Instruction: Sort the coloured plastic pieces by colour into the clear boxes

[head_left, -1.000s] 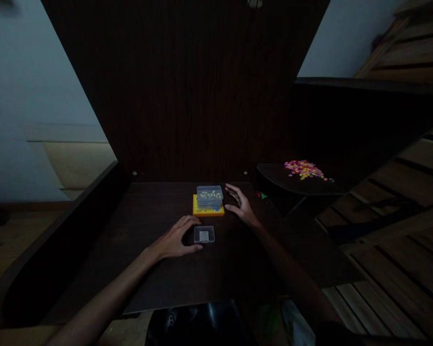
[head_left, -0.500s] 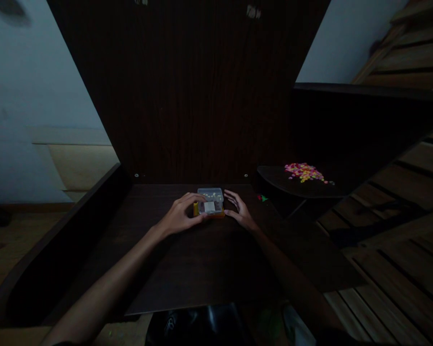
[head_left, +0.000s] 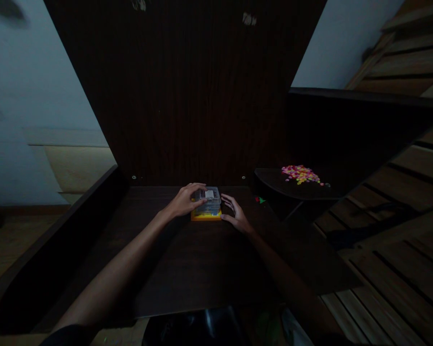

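Observation:
At the back middle of the dark desk, small clear plastic boxes (head_left: 212, 207) sit over a flat yellow-orange box (head_left: 205, 217). The uppermost clear box (head_left: 212, 190) carries a white label. My left hand (head_left: 187, 199) grips that top box from its left side, with the fingers on its far part and the thumb at the near side. To the right of the pile is my right hand (head_left: 235, 214), its fingers apart and nothing held in them. Its thumb is close to the right corner of the yellow-orange box; whether it touches is too dim to tell.
A heap of small pink, red and yellow pieces (head_left: 301, 174) lies on a rounded side shelf (head_left: 274, 180) to the right. A small red and green item (head_left: 260, 199) is on the desk below it. A tall dark panel (head_left: 187, 96) closes off the back.
My left hand has moved the labelled clear box back, over the other clear boxes. More of the yellow-orange box now shows in front. My right hand stays beside the pile.

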A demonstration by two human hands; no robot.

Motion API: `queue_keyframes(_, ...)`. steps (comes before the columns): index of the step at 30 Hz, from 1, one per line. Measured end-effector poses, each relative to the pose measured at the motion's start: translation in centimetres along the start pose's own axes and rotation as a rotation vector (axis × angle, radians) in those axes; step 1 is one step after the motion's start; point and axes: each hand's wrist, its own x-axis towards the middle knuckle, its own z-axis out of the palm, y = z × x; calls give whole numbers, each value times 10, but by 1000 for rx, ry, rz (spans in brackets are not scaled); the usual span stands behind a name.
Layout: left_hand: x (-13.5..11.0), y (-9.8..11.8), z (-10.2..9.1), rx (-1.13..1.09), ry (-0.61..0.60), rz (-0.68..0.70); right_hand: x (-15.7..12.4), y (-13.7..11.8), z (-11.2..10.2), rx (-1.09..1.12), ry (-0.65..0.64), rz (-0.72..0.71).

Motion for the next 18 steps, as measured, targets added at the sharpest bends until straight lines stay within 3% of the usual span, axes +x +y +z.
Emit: queue_keyframes(18, -4, -3, 0, -31, -19, -40, 0, 0, 2, 1, -8, 10)
